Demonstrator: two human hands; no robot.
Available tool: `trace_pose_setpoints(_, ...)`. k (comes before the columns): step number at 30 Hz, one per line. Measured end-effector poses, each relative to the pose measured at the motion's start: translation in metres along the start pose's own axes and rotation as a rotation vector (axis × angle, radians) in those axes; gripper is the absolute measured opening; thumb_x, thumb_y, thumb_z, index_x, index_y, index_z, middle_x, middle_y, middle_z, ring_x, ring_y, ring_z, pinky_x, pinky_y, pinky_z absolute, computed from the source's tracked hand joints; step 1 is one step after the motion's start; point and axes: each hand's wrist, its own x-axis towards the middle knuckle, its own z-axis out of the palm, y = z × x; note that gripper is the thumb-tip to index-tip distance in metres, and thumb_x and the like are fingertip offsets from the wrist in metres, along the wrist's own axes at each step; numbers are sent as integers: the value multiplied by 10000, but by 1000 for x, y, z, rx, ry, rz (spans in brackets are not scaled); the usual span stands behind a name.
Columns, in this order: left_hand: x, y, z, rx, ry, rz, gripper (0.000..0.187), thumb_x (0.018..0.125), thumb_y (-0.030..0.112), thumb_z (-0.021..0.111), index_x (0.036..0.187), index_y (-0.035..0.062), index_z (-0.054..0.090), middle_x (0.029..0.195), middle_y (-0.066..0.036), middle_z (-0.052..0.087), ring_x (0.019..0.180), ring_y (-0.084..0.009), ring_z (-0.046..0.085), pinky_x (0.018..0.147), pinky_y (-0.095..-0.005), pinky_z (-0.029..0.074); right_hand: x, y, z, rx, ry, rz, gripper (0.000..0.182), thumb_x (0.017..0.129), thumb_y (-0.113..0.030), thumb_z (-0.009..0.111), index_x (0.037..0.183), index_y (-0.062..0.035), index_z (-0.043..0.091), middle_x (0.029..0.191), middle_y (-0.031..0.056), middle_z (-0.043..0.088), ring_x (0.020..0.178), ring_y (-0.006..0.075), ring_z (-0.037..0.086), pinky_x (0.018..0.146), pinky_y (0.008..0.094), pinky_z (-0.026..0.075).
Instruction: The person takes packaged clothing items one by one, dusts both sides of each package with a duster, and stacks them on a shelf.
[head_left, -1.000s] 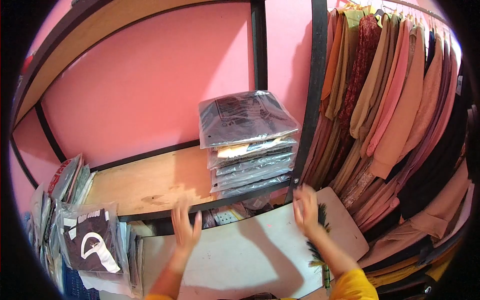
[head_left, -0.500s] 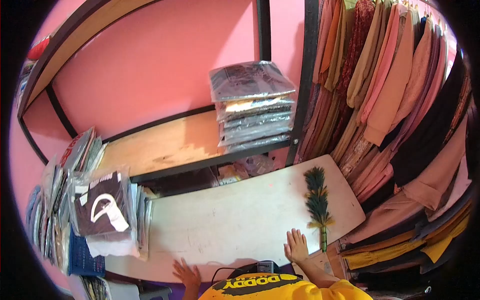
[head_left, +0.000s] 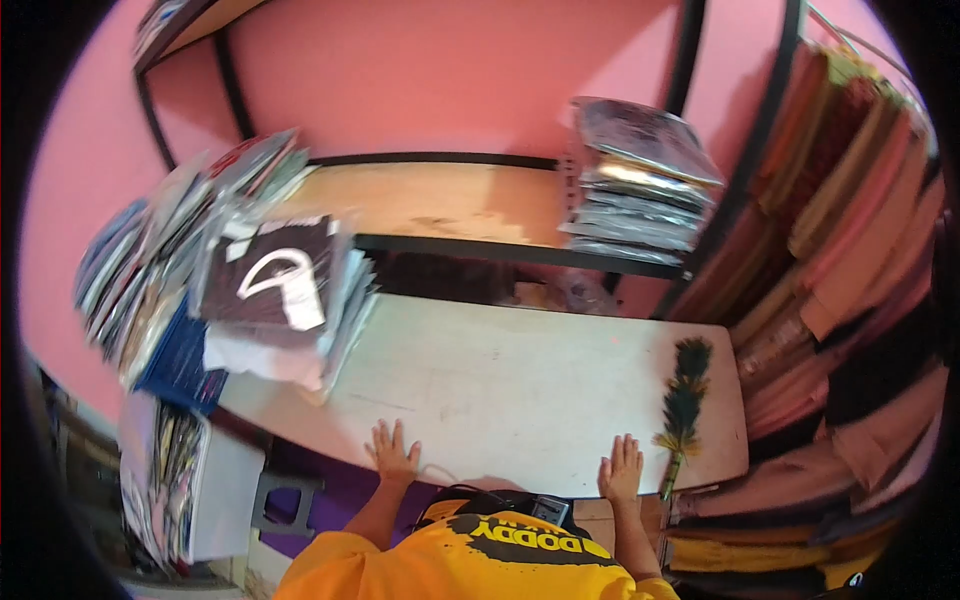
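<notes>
My left hand (head_left: 393,452) lies flat on the front edge of the white table (head_left: 500,370), fingers spread and holding nothing. Near the right end of that same edge rests my right hand (head_left: 622,468), palm down with its fingers stretched out. Just right of it lies a dark green feather duster (head_left: 684,395), its handle pointing toward me; the hand and duster are apart. On the table's left end sits a pile of garments in clear plastic bags, topped by a dark one (head_left: 270,275) with a white shape on it.
A wooden shelf (head_left: 430,203) in a black frame runs behind the table and bears a stack of bagged garments (head_left: 640,190). Clothes (head_left: 850,220) hang on a rail at right. A blue basket (head_left: 180,355) and more bagged garments (head_left: 150,260) stand at left.
The view has swung left and levelled, so the table and shelf appear straighter. My left hand now reaches further onto the tabletop. The duster and garment stacks stay in place.
</notes>
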Motion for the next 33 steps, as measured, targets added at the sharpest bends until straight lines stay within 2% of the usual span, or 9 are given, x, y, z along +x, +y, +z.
trace_pose_setpoints(5,11,-31,-2,-93,78,103,482,728,307,513,1148,79,453,1221,-203,380,1138,-355,325,955,-478,202,-2,0,18,-51,-2,0,536,803,-260,398,1270,-30,269,1309,200,250,1220,370,204,987,481,142)
trace_pose_setpoints(10,23,-83,-11,-421,-26,327,264,738,172,499,965,54,565,1095,-177,504,989,-301,485,874,-360,362,32,-15,50,-49,145,190,476,712,-201,513,1145,-28,422,1192,258,364,1097,392,364,921,466,286)
trace_pose_setpoints(12,25,-100,-33,-420,-32,409,210,753,143,486,915,45,577,1016,-172,545,929,-299,517,820,-363,403,65,-29,76,134,133,-46,307,664,-129,550,953,-24,546,996,218,509,965,374,465,812,429,392)
trace_pose_setpoints(15,29,-122,-72,-502,-200,216,182,771,139,484,885,38,583,928,-155,576,879,-291,535,786,-362,415,116,-144,54,512,-108,-202,226,698,-102,547,892,9,588,879,187,583,831,322,554,743,358,439)
trace_pose_setpoints(19,71,-165,-111,-609,387,44,197,813,145,462,813,-13,579,807,-156,579,755,-275,557,705,-342,431,166,-294,54,678,-253,-373,212,730,-91,559,922,-5,585,885,163,586,829,275,570,722,316,453)
trace_pose_setpoints(22,115,-179,-153,-780,486,-56,250,857,167,427,830,-41,563,784,-137,578,763,-230,563,704,-322,439,189,-399,53,919,-305,-497,229,803,-165,549,966,-5,570,872,66,583,792,132,556,691,255,454)
trace_pose_setpoints(26,169,-183,-175,-1480,382,-147,296,879,211,412,1011,-47,476,946,-148,529,880,-228,539,795,-310,431,202,-507,45,1317,-636,23,219,772,-193,603,909,-28,560,826,27,566,702,101,535,607,244,440)
trace_pose_setpoints(29,193,-182,-178,-1688,232,-182,360,865,215,448,1116,-37,392,1058,-165,469,945,-251,515,844,-316,414,202,-540,64,1219,-390,103,223,745,-191,635,814,2,547,784,44,573,654,100,536,585,235,436)
trace_pose_setpoints(33,212,-184,-180,-1816,115,-262,438,821,217,529,1150,-11,352,1084,-156,436,963,-267,501,848,-336,410,193,-550,48,1422,-429,158,234,695,-207,673,622,-45,520,591,15,530,516,69,457,457,225,358)
